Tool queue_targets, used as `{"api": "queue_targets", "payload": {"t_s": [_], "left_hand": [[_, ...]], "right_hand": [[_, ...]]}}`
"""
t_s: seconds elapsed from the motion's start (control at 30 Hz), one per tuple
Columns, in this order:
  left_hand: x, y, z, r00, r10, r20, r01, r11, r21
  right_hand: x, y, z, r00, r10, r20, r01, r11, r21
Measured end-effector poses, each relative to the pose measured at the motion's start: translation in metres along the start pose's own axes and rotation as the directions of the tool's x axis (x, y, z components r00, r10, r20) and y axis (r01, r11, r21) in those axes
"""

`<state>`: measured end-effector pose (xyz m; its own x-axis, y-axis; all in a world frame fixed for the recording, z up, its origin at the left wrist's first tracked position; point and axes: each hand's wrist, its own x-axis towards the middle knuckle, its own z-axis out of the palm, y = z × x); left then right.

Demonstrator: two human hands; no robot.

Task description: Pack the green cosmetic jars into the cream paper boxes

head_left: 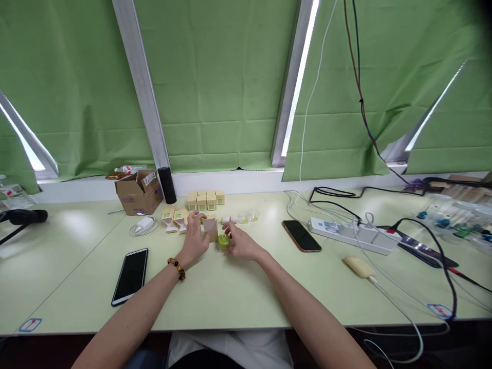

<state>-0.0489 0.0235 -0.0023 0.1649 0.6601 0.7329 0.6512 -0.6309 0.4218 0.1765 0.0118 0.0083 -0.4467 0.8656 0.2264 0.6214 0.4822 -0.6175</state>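
My left hand (pixel 195 240) is at the left side of a small open tan cardboard box (pixel 210 234), its fingers curled against it. My right hand (pixel 243 242) has its fingers closed on the right side of a small green apple-shaped container (pixel 223 241), just in front of the box. Beyond the hands lie several small white and clear pieces, among them a clear cup with something yellow in it (pixel 253 216). Left of my left hand rest small tan boxes with open flaps (pixel 168 218). Several closed tan boxes (pixel 206 200) stand grouped behind.
A phone (pixel 130 275) lies at the left, another phone (pixel 302 236) at the right. Past it are a white power strip (pixel 353 237), cables and a cream-coloured mouse-shaped device (pixel 359 266). A brown carton (pixel 139 193) and a black cylinder (pixel 167 185) stand at the back left.
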Motion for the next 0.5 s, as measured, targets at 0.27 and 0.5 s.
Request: {"api": "queue_targets", "payload": {"t_s": [0.27,0.5], "left_hand": [[0.005,-0.013,0.005,0.989,-0.148,0.024,0.15,0.976,-0.156],[0.006,-0.009,0.002,0.965,-0.253,0.075,0.262,0.89,-0.373]], "right_hand": [[0.001,-0.004,0.0,0.998,0.03,-0.052,-0.031,0.999,-0.027],[0.0,-0.013,-0.017,0.914,-0.037,-0.403,0.096,0.987,0.127]]}}
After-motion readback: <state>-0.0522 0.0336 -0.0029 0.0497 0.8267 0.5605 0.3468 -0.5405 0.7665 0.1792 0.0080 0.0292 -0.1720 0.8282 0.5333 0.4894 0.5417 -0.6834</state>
